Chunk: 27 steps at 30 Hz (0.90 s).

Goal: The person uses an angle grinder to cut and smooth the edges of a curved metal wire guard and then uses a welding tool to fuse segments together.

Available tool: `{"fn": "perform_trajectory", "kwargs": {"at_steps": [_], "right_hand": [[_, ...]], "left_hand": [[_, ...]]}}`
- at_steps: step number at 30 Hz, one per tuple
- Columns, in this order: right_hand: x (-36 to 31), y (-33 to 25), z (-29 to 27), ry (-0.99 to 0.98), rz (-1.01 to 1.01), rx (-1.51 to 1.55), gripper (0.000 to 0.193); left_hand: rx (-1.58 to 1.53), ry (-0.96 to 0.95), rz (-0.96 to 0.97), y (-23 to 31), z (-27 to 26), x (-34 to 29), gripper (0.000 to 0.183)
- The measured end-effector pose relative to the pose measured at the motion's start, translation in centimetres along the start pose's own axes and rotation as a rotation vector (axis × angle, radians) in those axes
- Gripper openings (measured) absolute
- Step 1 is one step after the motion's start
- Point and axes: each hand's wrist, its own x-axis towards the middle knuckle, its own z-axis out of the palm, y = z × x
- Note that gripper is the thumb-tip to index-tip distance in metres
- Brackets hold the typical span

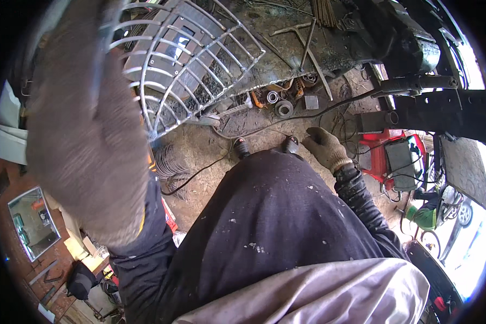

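Observation:
My left hand (86, 135), in a thick grey glove, is raised close to the camera and fills the left side. It seems closed on the edge of a wire grate (200, 65) of curved welded steel rods, and a blurred rod crosses the glove. A dark welding shield (170, 46) with a rectangular window shows through the grate. My right hand (325, 147), also gloved, hangs low beside my dark trousers with its fingers loosely apart and nothing in it. My two shoes (242, 147) stand on the dirt floor below.
A dirty metal workbench (308, 48) with rods and an L-shaped bar runs across the top. Steel rings and bearings (283, 108) lie on the floor, where a black cable (200, 173) runs. A red welding machine (389, 154) stands at right, a mirror (33, 221) at left.

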Motion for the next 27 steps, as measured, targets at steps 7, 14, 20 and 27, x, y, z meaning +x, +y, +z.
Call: {"fn": "perform_trajectory", "kwargs": {"at_steps": [7,14,20,27], "right_hand": [[-0.2,0.8,0.1,-0.052,0.085,0.046,0.064],[-0.3,1.0,0.0,-0.038,0.112,-0.003,0.066],[0.5,1.0,0.3,-0.077,0.123,0.039,0.066],[0.9,1.3,0.5,-0.066,0.104,0.011,0.067]], "left_hand": [[-0.124,-0.006,0.255,1.0,4.5,0.6,0.04],[0.135,-0.247,0.33,1.2,6.1,-0.3,0.059],[0.232,-0.396,0.285,1.7,6.5,-0.8,0.066],[0.331,-0.194,0.477,-1.0,9.1,-1.5,0.067]]}}
